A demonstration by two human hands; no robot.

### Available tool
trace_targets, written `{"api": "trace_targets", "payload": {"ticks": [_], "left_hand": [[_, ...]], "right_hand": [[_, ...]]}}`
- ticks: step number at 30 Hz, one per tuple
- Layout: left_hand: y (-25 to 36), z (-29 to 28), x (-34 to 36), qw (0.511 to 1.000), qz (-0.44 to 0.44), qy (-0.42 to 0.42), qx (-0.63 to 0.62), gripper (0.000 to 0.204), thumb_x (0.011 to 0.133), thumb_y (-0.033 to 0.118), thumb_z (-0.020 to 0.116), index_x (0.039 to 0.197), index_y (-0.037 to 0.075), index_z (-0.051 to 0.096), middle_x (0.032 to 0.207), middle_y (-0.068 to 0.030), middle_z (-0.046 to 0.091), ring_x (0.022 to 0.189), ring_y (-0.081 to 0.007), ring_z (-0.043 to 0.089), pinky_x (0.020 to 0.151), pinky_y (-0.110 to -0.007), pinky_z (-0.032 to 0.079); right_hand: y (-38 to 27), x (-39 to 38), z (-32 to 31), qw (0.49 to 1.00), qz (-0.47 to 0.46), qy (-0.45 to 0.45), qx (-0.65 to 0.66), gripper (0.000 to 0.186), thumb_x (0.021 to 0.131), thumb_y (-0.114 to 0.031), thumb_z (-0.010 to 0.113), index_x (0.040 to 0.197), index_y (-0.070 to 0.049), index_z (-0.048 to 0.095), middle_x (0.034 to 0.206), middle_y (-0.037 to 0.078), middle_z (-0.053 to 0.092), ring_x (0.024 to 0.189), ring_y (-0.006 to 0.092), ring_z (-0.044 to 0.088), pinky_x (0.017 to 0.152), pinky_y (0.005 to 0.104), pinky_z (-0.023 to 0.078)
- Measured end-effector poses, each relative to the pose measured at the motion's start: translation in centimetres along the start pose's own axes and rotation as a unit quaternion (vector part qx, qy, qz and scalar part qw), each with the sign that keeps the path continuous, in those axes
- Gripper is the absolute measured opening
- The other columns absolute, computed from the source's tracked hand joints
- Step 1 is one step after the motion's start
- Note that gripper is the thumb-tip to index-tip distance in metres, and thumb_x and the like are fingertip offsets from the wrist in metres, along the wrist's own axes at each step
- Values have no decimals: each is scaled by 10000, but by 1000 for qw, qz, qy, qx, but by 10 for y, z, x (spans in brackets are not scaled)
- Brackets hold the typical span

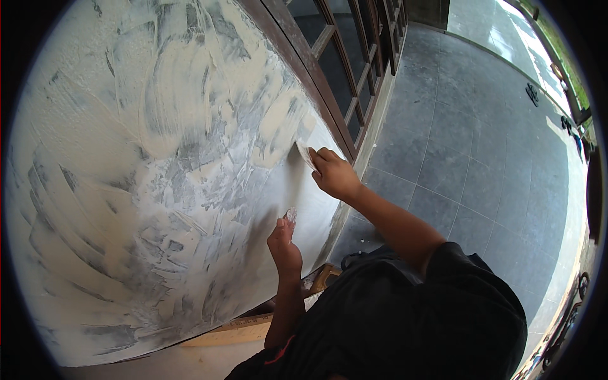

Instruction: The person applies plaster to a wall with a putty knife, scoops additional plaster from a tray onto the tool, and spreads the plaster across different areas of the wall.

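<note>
With my right hand (337, 175) I grip a putty knife (304, 153), its thin edge against the wall (209, 126) near the door frame. Cream and white putty covers that wall in uneven strokes, with grey showing through in patches. Lower down, my left hand (284, 248) is closed around a small putty-smeared blade (291, 215), held upright before the wall. Most of this blade is hidden by my fingers, so its full shape cannot be made out. A smoother pale strip of wall lies between my two hands.
A brown wooden door frame (316, 76) with glass panes borders the wall on the right. Grey floor tiles (443, 139) stretch beyond it, with dark sandals (532, 94) at the far right. A yellowish wooden board (234, 333) lies at the wall's foot.
</note>
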State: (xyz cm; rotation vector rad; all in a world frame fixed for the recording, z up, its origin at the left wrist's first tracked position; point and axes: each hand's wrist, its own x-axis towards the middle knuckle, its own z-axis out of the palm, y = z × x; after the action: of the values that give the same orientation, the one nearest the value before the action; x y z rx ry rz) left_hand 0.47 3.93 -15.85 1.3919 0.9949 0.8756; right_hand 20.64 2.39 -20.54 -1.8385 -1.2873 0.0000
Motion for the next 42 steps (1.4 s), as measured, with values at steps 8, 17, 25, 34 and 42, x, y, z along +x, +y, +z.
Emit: {"api": "trace_targets", "payload": {"ticks": [8, 17, 25, 34, 42], "left_hand": [[-2, 2, -2, 1000, 1, -9, 2, 495, 993, 273, 429, 1100, -191, 562, 1087, -244, 625, 1029, -258, 613, 962, -365, 467], [-2, 9, -2, 1000, -3, -16, -12, 527, 997, 293, 428, 1123, -207, 533, 1123, -272, 603, 1061, -288, 605, 969, -373, 468], [0, 14, 1, 1000, -25, -3, -2, 541, 999, 317, 428, 1120, -198, 537, 1123, -267, 600, 1059, -291, 606, 971, -385, 468], [-12, 6, 7, 998, -39, -24, 31, 599, 1012, 348, 404, 1217, -214, 438, 1243, -308, 511, 1149, -332, 556, 999, -390, 448], [-22, 5, 10, 998, -48, 43, 9, 486, 985, 283, 451, 1103, -172, 571, 1072, -231, 635, 1021, -256, 623, 932, -346, 479]], "right_hand": [[-2, 21, 10, 996, 82, 23, 29, 476, 823, -142, 580, 1250, 48, 487, 991, 158, 538, 955, 324, 584, 806, 411, 514], [6, 25, 8, 994, 87, 45, 40, 524, 811, -132, 583, 1268, 92, 458, 957, 162, 550, 908, 325, 583, 794, 401, 513], [20, 44, -5, 980, 138, 123, 71, 474, 802, -112, 580, 1255, 15, 524, 991, 175, 565, 887, 359, 597, 796, 428, 496], [49, 24, -24, 979, 133, 109, 105, 410, 787, -83, 557, 1192, -43, 610, 964, 127, 589, 873, 327, 605, 779, 404, 496], [36, -7, -12, 992, -48, -2, 113, 432, 781, -36, 572, 1211, -40, 607, 956, 113, 597, 817, 263, 608, 733, 354, 502]]}}
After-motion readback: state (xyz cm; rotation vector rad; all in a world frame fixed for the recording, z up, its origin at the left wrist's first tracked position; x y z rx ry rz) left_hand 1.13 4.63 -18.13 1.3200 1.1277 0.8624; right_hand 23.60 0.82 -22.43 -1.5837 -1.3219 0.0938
